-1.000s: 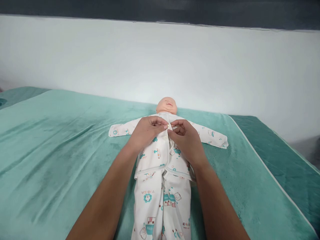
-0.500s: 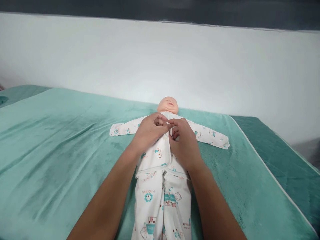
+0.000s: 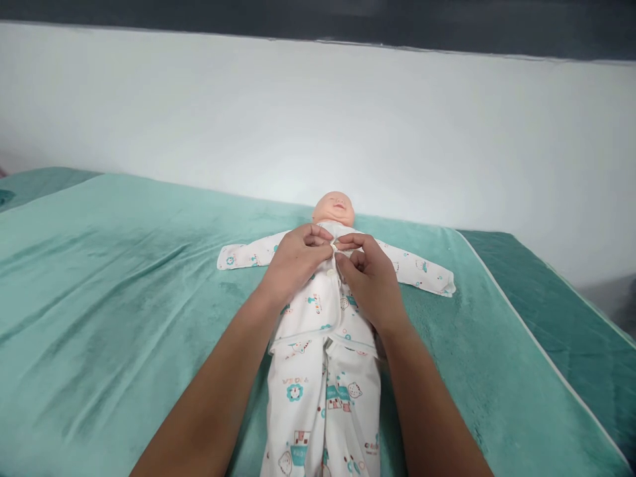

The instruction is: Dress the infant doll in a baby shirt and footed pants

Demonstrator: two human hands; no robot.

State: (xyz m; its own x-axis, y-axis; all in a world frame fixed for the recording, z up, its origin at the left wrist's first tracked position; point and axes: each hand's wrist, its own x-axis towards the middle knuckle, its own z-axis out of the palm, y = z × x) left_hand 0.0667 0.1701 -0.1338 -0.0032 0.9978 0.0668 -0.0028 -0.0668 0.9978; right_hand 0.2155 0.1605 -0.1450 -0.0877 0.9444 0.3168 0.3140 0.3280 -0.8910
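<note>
A baby doll (image 3: 334,207) lies on its back, dressed in a white printed jacket (image 3: 313,311) with both sleeves spread out. Over the doll's upper chest, my left hand (image 3: 301,255) pinches the jacket's front edge between thumb and fingers. My right hand (image 3: 368,275) is closed on the other side of the same opening, its fingertips close to the left ones. A small pale button (image 3: 334,247) shows between the fingertips. Another button (image 3: 330,272) sits lower on the front edge. Matching white trousers (image 3: 325,404) cover the legs.
A green blanket (image 3: 124,298) with a few creases lies under the doll. Darker green bedding (image 3: 561,311) shows on the right. Behind the doll's head rises a white wall (image 3: 318,126) with a dark band (image 3: 318,20) along its top.
My right hand has shifted slightly right, opening a small gap between the fingertips. The button between them and more of the jacket front now show. My left hand has barely moved.
</note>
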